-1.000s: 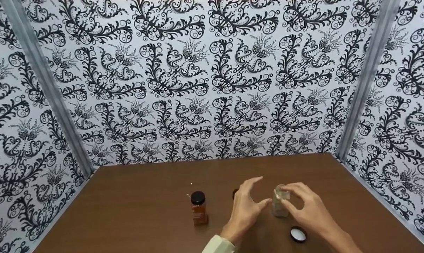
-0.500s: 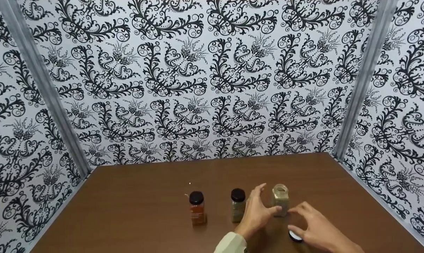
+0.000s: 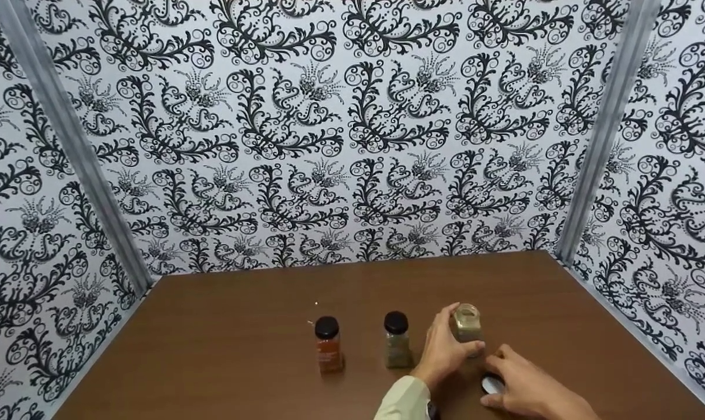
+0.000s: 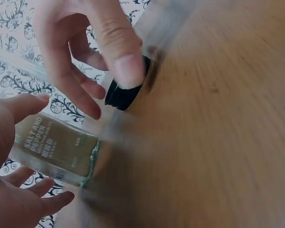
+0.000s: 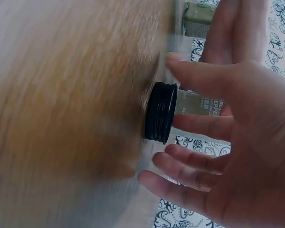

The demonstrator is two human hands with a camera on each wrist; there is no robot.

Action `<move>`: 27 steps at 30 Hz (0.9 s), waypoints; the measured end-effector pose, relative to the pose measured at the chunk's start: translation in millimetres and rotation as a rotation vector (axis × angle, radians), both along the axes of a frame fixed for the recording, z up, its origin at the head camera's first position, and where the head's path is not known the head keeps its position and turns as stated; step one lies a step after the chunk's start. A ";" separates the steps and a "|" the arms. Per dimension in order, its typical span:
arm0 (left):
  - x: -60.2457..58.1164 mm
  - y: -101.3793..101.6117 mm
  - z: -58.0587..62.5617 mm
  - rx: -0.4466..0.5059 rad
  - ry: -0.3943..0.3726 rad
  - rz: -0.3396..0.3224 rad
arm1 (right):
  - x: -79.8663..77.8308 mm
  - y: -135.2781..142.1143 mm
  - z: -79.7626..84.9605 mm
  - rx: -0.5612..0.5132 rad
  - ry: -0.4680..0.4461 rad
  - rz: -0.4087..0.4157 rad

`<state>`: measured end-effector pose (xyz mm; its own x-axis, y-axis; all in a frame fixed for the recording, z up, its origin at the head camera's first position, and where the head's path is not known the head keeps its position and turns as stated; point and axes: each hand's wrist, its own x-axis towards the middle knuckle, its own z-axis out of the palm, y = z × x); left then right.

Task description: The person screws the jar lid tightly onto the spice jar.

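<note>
An uncapped glass jar [image 3: 468, 326] of pale powder stands upright on the table, its label reading "SALT AND PEPPER" in the left wrist view. Around it is my left hand [image 3: 446, 347], thumb on the near side, fingers fairly straight, with gaps to the glass in the left wrist view. The jar's black lid [image 5: 161, 113] lies on the table, white liner facing up in the head view. My right hand [image 3: 524, 379] reaches over this lid, thumb to one side and fingers to the other, with space beside the thumb in the right wrist view.
Left of the left hand stands a black-capped jar [image 3: 397, 344] of greenish contents. Farther left is another black-capped jar [image 3: 328, 348], orange-red inside. The brown table [image 3: 230, 344] is bounded by patterned walls [image 3: 352, 140] at the back and sides.
My right hand has left the open jar and come down and nearer to the lid. The left hand has shifted right to the jar, uncovering the green jar.
</note>
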<state>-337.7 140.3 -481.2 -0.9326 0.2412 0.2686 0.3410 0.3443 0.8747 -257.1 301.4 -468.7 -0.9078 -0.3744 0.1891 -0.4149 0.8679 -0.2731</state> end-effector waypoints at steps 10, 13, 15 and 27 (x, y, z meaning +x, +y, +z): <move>-3.2 -0.8 -1.3 0.052 0.102 0.002 | -9.2 4.1 8.0 -0.004 -0.030 0.098; -4.0 -2.0 -2.9 0.067 0.114 -0.018 | -10.6 3.0 11.9 -0.021 0.011 0.104; -5.1 -2.4 -4.3 0.064 0.111 -0.021 | -11.2 1.7 14.8 -0.034 0.058 0.102; -10.5 -2.3 -12.2 0.008 0.153 -0.013 | -11.3 -10.6 35.6 -0.226 0.285 0.081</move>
<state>-348.2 138.0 -493.4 -0.8773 0.2503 0.4096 0.4752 0.3323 0.8147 -268.4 290.8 -433.1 -0.7757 -0.3625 0.5166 -0.5669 0.7600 -0.3178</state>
